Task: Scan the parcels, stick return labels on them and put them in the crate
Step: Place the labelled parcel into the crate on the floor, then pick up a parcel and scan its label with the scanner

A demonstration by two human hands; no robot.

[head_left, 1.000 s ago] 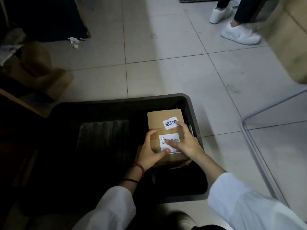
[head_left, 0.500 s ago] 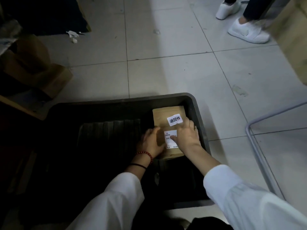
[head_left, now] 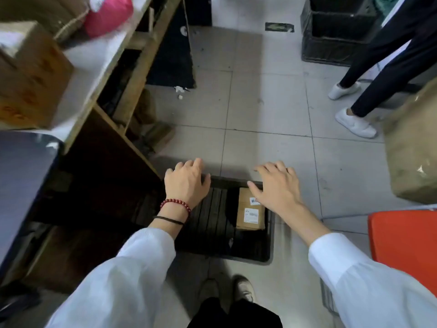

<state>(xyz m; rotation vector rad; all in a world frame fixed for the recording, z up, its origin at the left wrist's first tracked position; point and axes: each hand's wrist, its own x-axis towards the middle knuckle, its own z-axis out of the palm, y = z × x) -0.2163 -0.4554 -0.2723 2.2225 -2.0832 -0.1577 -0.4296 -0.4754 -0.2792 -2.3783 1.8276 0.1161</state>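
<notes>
Covering the room is a pale grey tiled floor (head_left: 267, 102), with a wooden bench (head_left: 99, 60) along the left carrying brown cardboard boxes (head_left: 30, 74). At the far right stands a person in white shoes (head_left: 354, 125), beside stacked black crates (head_left: 331, 39). An orange plastic seat (head_left: 402, 245) sits near right. On the floor lies a low black plastic crate (head_left: 270, 233). In its right part a small brown cardboard parcel (head_left: 246, 221) lies flat, with a white return label (head_left: 253, 201) and a printed shipping label (head_left: 251, 215) facing up. The left grip (head_left: 186, 183) is released, fingers spread over the crate's far left rim. The right grip (head_left: 276, 185), also released and empty, overlaps the parcel's far end in view.
</notes>
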